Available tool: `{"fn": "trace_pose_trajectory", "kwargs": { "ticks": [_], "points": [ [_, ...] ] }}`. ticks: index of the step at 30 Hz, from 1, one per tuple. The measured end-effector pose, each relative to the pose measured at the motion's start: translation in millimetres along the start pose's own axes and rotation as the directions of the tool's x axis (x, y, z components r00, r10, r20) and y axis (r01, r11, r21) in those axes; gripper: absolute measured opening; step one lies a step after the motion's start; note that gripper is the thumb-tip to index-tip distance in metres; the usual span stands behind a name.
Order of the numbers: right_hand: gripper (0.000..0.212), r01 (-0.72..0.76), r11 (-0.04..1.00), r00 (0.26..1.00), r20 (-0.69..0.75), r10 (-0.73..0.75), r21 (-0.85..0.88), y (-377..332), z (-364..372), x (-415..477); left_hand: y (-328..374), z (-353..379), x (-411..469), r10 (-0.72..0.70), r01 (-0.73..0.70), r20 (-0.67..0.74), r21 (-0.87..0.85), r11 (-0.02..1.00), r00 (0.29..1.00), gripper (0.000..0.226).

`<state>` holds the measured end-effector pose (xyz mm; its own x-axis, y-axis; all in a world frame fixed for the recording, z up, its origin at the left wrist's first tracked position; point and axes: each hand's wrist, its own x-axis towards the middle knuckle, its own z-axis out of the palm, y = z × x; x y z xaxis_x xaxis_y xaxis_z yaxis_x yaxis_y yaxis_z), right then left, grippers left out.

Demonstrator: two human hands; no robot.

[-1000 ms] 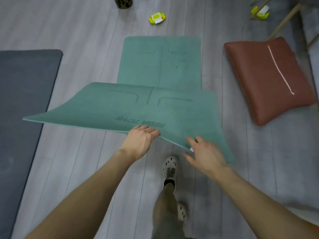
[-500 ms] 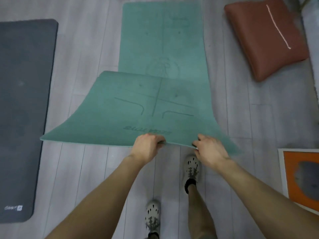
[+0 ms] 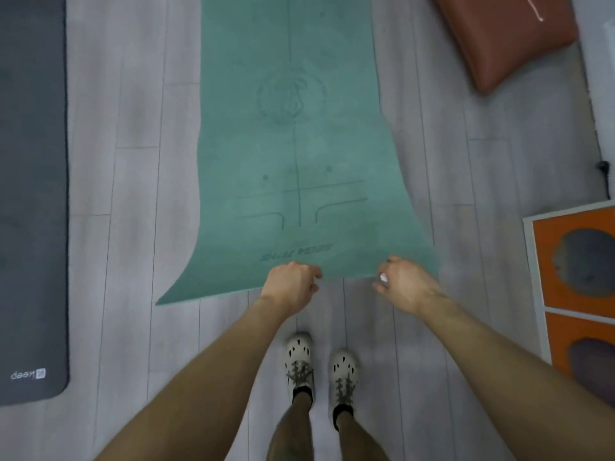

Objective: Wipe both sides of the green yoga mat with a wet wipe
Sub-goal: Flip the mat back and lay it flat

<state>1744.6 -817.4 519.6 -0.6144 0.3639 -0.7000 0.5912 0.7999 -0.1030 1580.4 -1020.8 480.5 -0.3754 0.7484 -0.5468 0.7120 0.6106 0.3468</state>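
Head view; hands (image 3: 293, 281) (image 3: 405, 283) pinch the matte green yoga mat (image 3: 293, 144).

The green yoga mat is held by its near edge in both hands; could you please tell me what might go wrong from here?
The left hand and right hand grip the green yoga mat only mid-way along its near edge, so its drooping left corner may fold under when lowered. The right hand pinches a white wad, probably the wet wipe, which might slip out. The shoes stand close, so the edge could land on them.
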Motion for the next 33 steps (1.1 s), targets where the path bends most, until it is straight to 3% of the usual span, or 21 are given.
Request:
{"fn": "trace_pose_trajectory", "kwargs": {
  "ticks": [4, 7, 10, 15, 21, 25, 30, 33],
  "points": [
    [0.028, -0.005, 0.999, 1.0, -0.003, 0.005, 0.051, 7.9, 0.7, -47.8, 4.4, -20.5, -46.6, -0.058, 0.055, 0.038, 0.082, 0.995, 0.998, 0.032],
    [0.042, 0.011, 0.991, 0.999, -0.034, -0.007, 0.134, 1.0, -19.7, -97.3, 12.6, -53.2, -92.7, -0.092, 0.084, 0.044, 0.152, 0.985, 0.995, 0.034],
    [0.054, 0.063, 0.97, 0.991, -0.128, -0.033, 0.235, -10.9, -43.7, -136.1, 15.9, -84.6, -125.7, -0.128, 0.119, 0.03, 0.207, 0.971, 0.991, 0.035],
    [0.056, 0.077, 0.9, 0.98, -0.198, 0.011, 0.429, -28.8, -83.0, -175.1, 27.5, -151.8, -175.2, -0.201, 0.207, -0.048, 0.211, 0.955, 0.978, 0.033],
    [0.068, 0.117, 0.928, 0.961, -0.275, -0.017, 0.353, -49.5, -137.7, -173.1, 16.3, -234.5, -190.3, -0.216, 0.243, -0.132, 0.249, 0.937, 0.967, 0.033],
    [0.071, 0.069, 0.979, 0.944, -0.329, -0.002, 0.191, -80.9, -165.6, -159.8, -17.5, -275.5, -192.2, -0.212, 0.255, -0.191, 0.239, 0.937, 0.958, 0.032],
    [0.05, 0.103, 0.981, 0.955, -0.292, -0.051, 0.163, -152.0, -209.6, -108.5, -96.6, -319.6, -181.5, -0.183, 0.242, -0.242, 0.24, 0.94, 0.953, 0.032],
    [0.026, 0.102, 0.987, 0.958, -0.28, -0.064, 0.122, -219.9, -251.0, -68.1, -171.7, -355.5, -162.7, -0.18, 0.243, -0.259, 0.236, 0.941, 0.949, 0.031]
  ]
}}
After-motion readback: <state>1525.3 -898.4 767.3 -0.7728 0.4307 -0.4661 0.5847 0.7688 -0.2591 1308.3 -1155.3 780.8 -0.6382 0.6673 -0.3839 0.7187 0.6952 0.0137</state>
